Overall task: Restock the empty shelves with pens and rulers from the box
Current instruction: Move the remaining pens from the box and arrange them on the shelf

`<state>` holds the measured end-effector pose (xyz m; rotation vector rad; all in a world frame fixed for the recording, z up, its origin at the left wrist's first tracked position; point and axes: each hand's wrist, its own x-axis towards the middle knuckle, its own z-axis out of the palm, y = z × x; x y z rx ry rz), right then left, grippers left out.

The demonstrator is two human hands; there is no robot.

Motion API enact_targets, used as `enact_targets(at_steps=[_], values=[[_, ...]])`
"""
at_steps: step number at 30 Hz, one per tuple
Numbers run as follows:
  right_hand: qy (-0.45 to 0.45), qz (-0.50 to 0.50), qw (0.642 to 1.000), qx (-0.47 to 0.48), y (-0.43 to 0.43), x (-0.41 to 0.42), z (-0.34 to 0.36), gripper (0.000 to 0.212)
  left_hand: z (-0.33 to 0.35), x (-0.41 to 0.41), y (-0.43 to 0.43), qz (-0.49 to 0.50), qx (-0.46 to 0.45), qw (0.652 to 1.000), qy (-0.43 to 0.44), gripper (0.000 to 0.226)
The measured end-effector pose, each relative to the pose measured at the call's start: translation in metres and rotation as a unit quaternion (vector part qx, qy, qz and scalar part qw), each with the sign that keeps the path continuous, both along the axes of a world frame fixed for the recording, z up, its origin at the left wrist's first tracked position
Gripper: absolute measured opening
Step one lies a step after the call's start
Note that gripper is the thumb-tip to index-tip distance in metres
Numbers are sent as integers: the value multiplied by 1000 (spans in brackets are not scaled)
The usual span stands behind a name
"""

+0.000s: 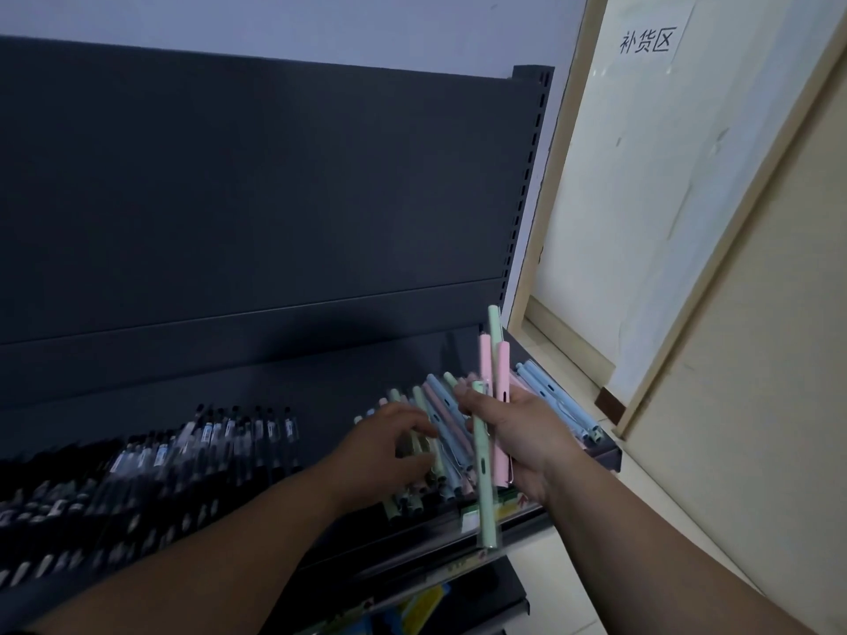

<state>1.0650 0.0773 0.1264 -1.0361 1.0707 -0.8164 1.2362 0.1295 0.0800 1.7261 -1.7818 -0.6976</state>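
Left hand: my left hand [389,440] lies on the shelf at about 6 o'clock in view, fingers spread and loosely bent, their tips resting on the pastel pens [440,405].
Right hand: my right hand [522,446], at 5 o'clock, is curled round a bundle of pens [503,373], pink and green, which stand nearly upright with their tops toward 12 o'clock.
Pastel pens: they lie side by side on the right part of the shelf, under and between both hands. The light blue ones at 3 o'clock of my right hand reach close to the shelf's right end.
Black pens: a blurred row of black pens [206,442] fills the left part, from 7 to 9 o'clock, running to the front lip.
Shelf: a bare dark strip of shelf [321,391] shows between the two groups and behind them, up to the back panel [252,176].
Edges: the front rail [527,515] passes just under my right wrist. The slotted post [527,176] closes the right side.
Open room: above the pens, toward 12 o'clock, the space before the back panel is free.
Right of shelf: a pale door [664,222] with a paper sign [645,41] at 1 o'clock.
Below: a lower shelf [518,604] at 6 o'clock holds coloured things too blurred to name.
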Motion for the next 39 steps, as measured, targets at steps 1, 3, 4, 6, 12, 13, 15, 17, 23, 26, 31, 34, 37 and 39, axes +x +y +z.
enact_targets(at_steps=[1, 3, 4, 6, 12, 13, 15, 17, 23, 26, 31, 34, 37, 39], values=[[4, 0, 1000, -9, 0, 1, -1, 31, 4, -3, 0, 33, -26, 999, 22, 14], [-5, -6, 1000, -15, 1, 4, -1, 31, 16, -14, 4, 87, -61, 990, 93, 12], [-16, -11, 1000, -9, 1, 6, 0, 30, 24, -21, 8, 90, -54, 986, 130, 15], [-41, -22, 999, 14, 1, 9, 2, 28, 36, -35, 14, 68, -5, 987, 146, 23], [-50, -20, 997, 61, 0, 14, 7, 49, 42, -37, 11, 90, 11, 989, 121, 18], [-51, -14, 996, 67, 0, 14, 6, 52, 43, -36, 11, 97, 10, 986, 136, 18], [-71, 1, 995, 76, 1, 14, 5, 53, 44, -35, 11, 112, -1, 983, 145, 16], [-76, 12, 995, 64, 2, 13, 5, 50, 44, -33, 11, 119, -16, 985, 126, 12], [-21, 5, 1000, 20, 2, 9, 1, 40, 47, -2, 6, 107, -106, 968, -200, 7], [-33, 0, 999, 6, 4, 10, 1, 32, 41, 7, -8, 98, -106, 960, -241, 6], [-31, -32, 999, 0, 0, 5, 2, 41, 29, 10, -28, 85, -76, 972, -204, 11], [-30, -30, 999, 13, -3, -2, -1, 39, 21, 1, -41, 60, -76, 979, -177, 21], [-23, -24, 999, 29, -4, -7, -5, 36, 10, -10, -51, 7, -26, 985, -170, 38], [-39, -15, 998, 51, -3, -10, -6, 34, 4, -17, -50, -27, 13, 987, -157, 39]])
